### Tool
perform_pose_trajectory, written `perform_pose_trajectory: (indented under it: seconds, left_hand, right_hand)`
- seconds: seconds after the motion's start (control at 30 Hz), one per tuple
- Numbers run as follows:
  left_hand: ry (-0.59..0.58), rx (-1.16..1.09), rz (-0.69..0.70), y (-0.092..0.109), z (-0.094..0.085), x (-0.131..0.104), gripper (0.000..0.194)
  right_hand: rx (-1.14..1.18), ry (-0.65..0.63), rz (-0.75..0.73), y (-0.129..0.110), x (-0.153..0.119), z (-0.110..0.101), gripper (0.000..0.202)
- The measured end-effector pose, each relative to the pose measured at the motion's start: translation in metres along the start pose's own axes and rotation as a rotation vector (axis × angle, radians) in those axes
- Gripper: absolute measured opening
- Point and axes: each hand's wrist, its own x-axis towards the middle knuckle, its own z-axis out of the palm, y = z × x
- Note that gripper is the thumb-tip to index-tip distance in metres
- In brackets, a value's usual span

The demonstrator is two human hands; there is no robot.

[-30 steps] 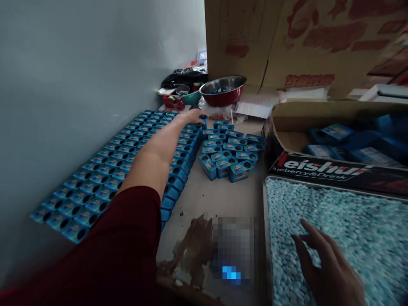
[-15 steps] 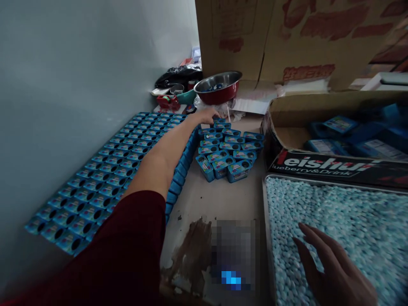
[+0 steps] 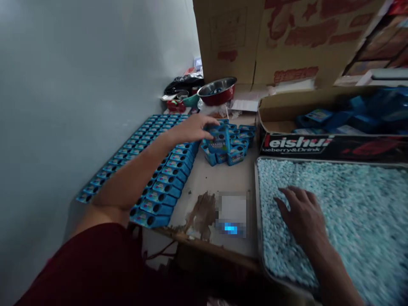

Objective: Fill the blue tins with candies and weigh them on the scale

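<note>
Between the thumb and fingers of my left hand (image 3: 194, 127) is a small blue candy box (image 3: 219, 139), lifted in front of a loose cluster of like boxes (image 3: 236, 155). A dark round hole shows in its top. Under my left forearm, tight rows of the same blue boxes (image 3: 165, 187) fill the left side of the table. My right hand (image 3: 301, 212) is over the left part of a metal tray (image 3: 259, 204) full of pale blue candies (image 3: 360, 212). Its fingers are apart and hold nothing; whether they touch the candies I cannot tell.
A printed carton (image 3: 293, 143) holding more blue boxes stands behind the tray. At the back are a red metal bowl (image 3: 219, 97) and a red tape dispenser (image 3: 176, 106). A large cardboard sheet (image 3: 236, 46) rises behind; a wall (image 3: 95, 63) bounds the left.
My left hand has come back from the far end of the cluster with a blue box lifted in it. My right hand stays over the candies, fingers apart. The view has shifted.
</note>
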Motion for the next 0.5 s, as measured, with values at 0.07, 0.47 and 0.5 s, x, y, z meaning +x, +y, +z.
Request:
perform_pose_trajectory:
  seconds: [0.07, 0.47, 0.5]
  left_hand:
    - [-0.08, 0.016, 0.035, 0.034, 0.043, -0.04, 0.036]
    - [-0.104, -0.028, 0.063, 0.077, 0.144, -0.131, 0.065]
    - [-0.069, -0.036, 0.067, 0.073, 0.142, -0.136, 0.07]
  right_hand:
    - [0.017, -0.079, 0.081, 0.002, -0.001, -0.003, 0.035]
    - [-0.041, -0.475, 0.267, 0.009, -0.011, 0.014, 0.034]
    - [0.051, -0.421, 0.265, 0.013, -0.016, 0.017, 0.026]
